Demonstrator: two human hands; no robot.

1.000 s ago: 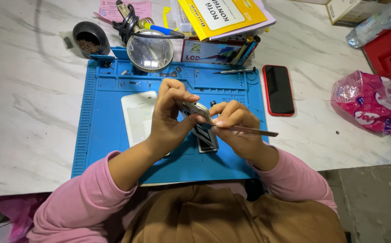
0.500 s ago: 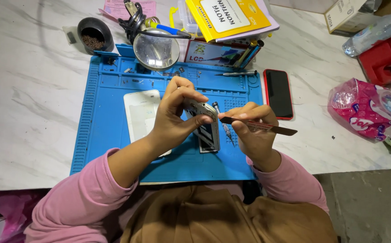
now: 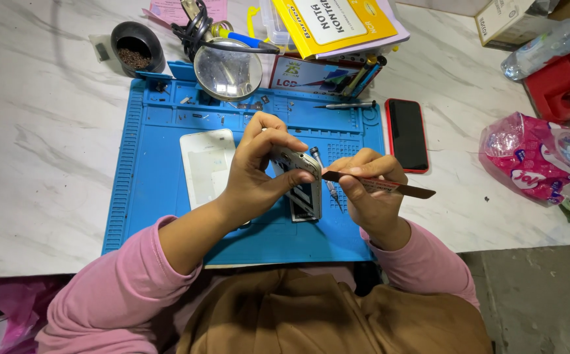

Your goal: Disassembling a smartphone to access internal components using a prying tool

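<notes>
Phone frame tipped up, blade at its edge

My left hand [image 3: 255,180] still clamps the opened phone [image 3: 300,183], now raised more upright; my right hand [image 3: 370,190] pinches the flat pry tool [image 3: 380,187], drawn closer.

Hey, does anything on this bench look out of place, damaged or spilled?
Nothing looks spilled or broken. The left hand holds an opened phone frame tilted on edge over the blue mat, its insides exposed. The right hand holds a flat pry tool against it. A white panel lies detached on the mat, with small loose parts along the top tray.
</notes>
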